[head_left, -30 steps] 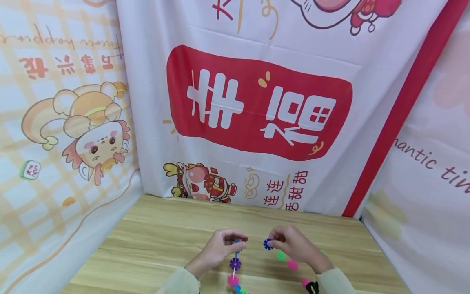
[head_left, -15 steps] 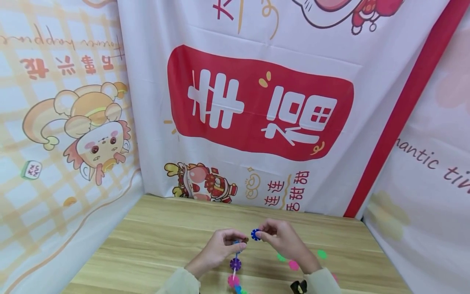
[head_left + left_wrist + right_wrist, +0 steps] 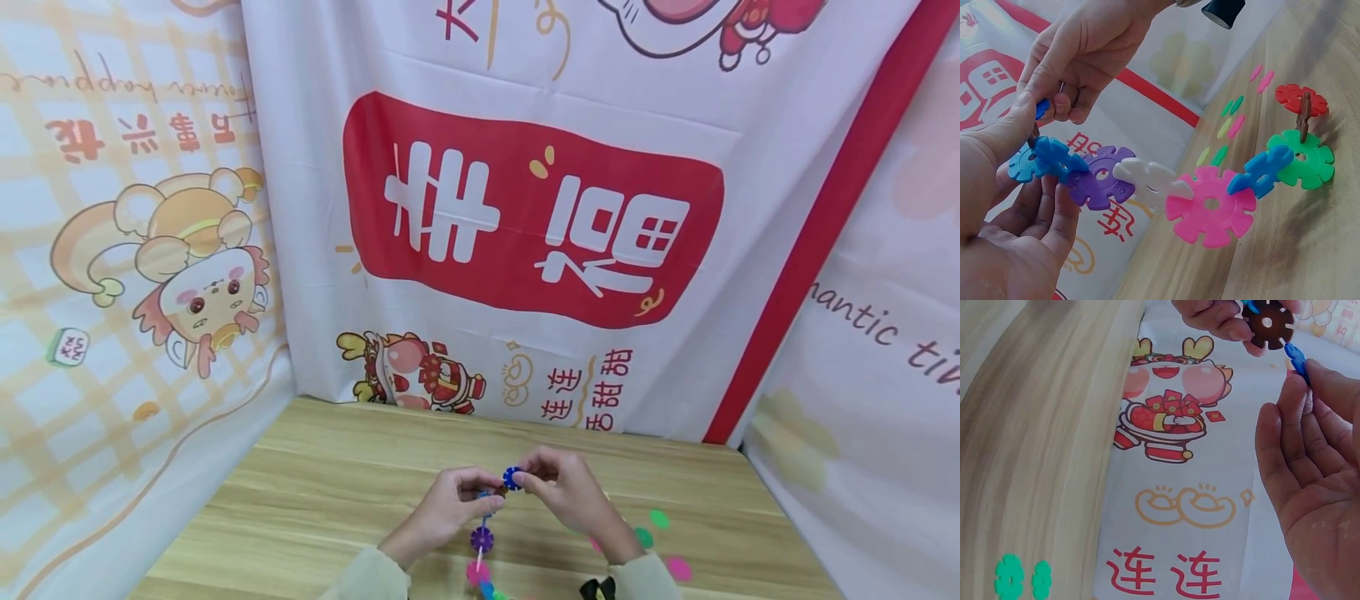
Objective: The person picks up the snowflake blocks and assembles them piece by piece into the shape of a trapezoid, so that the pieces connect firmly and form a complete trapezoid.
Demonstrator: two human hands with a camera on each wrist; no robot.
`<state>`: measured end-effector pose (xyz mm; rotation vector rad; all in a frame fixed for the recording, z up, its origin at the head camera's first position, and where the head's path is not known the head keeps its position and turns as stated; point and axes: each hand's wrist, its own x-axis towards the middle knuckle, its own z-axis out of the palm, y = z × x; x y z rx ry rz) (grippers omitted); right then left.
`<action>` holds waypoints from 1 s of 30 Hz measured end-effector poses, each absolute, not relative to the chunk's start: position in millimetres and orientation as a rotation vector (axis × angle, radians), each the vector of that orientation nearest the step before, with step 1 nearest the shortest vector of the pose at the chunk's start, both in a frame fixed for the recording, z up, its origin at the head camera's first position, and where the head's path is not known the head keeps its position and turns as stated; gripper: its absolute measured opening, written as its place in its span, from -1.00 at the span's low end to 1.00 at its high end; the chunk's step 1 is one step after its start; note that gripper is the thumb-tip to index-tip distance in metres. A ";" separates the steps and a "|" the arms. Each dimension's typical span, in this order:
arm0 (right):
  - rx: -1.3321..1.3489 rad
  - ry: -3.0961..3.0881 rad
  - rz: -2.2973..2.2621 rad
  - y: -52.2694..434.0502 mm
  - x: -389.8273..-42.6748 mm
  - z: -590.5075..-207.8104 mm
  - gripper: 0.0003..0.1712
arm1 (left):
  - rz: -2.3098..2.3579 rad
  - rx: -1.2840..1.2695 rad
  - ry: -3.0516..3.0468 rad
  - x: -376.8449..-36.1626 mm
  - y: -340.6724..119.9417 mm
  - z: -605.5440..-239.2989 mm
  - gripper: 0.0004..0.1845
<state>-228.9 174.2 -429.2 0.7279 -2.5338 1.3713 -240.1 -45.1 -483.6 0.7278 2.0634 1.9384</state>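
My left hand (image 3: 450, 500) pinches the upper end of a chain of slotted plastic snowflake discs, where a brown disc (image 3: 1266, 334) and light blue discs (image 3: 1057, 157) join. From there the chain runs down through a purple disc (image 3: 1094, 187), a white disc (image 3: 1147, 178), a pink disc (image 3: 1210, 222), a blue disc (image 3: 1263, 172), a green disc (image 3: 1316, 165) and a red disc (image 3: 1291, 99). My right hand (image 3: 570, 492) pinches a dark blue disc (image 3: 512, 478) between thumb and fingers. In the right wrist view, its edge meets the brown disc's slotted rim; how deeply it sits is unclear.
Loose discs lie on the wooden table (image 3: 337, 467) to the right, among them a green disc (image 3: 659, 519) and a pink disc (image 3: 678, 568). Printed cloth (image 3: 315, 350) hangs behind the table and on both sides. Something black (image 3: 597, 588) shows beside the right sleeve.
My right hand has moved left with the dark blue disc, bringing it up to the brown disc. The left hand has stayed almost still, holding the chain.
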 end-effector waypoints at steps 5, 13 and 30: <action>0.733 -2.495 1.430 173.8 -231.9 -439.0 -0.91 | 1.949 0.734 2.085 -239.1 -43.4 -483.6 -0.67; 0.684 -2.440 1.519 169.7 -230.0 -442.7 -0.88 | 2.018 0.766 2.195 -235.0 -37.0 -484.5 -0.68; 1.044 -2.719 1.261 187.3 -239.3 -411.1 -0.84 | 1.958 0.702 2.267 -244.1 -38.2 -476.9 -0.73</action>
